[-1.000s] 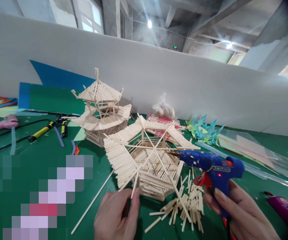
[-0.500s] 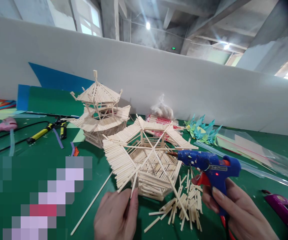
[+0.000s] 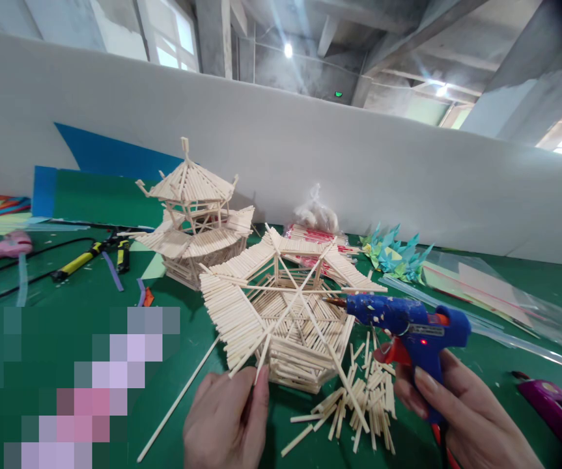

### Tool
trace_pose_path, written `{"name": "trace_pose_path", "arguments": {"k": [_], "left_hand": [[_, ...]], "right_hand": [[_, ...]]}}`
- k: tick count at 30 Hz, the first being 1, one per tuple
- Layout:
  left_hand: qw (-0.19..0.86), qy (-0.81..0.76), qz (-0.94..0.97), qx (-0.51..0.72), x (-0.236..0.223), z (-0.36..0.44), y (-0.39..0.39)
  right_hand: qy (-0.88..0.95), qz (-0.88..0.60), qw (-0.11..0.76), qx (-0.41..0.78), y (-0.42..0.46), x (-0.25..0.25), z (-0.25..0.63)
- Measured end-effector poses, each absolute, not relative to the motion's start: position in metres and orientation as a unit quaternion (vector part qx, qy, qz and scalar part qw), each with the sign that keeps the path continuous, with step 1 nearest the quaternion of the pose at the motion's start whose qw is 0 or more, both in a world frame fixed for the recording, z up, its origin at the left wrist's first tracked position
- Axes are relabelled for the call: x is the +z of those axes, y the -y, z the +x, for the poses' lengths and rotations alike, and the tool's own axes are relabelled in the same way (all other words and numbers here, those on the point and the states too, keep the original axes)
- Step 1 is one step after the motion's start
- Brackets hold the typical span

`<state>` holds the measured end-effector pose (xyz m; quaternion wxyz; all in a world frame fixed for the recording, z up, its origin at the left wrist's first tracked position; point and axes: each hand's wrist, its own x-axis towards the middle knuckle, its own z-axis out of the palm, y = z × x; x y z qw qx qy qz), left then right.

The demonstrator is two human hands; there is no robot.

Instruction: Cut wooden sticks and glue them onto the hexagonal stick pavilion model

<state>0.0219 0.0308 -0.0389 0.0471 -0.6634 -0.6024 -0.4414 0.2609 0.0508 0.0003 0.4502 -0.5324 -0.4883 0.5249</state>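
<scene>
My left hand [image 3: 229,417] is closed at the near edge of a stick-built pavilion model [image 3: 295,368], pinching the lower end of a short wooden stick [image 3: 262,355]. That stick's upper end meets the roof frame at a corner. Roof panels of side-by-side sticks cover part of the frame; the near and right sections show bare spokes. My right hand [image 3: 461,404] is wrapped round a blue hot glue gun [image 3: 402,319], its red light lit. The gun's nozzle points left, over the right part of the model. Below it lies a pile of short cut sticks [image 3: 368,404].
A finished two-tiered stick pavilion [image 3: 193,221] stands behind left. Pliers [image 3: 80,260] and a pink glue gun [image 3: 7,249] lie left. Bagged sticks [image 3: 314,238], folded paper leaves [image 3: 398,251], clear glue sticks [image 3: 525,342] and a purple tool [image 3: 551,397] sit around. A blurred patch covers the lower left.
Both hands, the pavilion and the glue gun stay almost where they were. The picture has shifted only very slightly.
</scene>
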Motion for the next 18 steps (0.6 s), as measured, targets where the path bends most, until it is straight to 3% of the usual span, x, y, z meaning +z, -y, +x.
{"name": "trace_pose_path", "arguments": {"k": [18], "left_hand": [[0.027, 0.618, -0.655, -0.434, -0.0367, 0.0223, -0.031]], "right_hand": [[0.481, -0.52, 0.468, 0.528, -0.0493, -0.0045, 0.2619]]}}
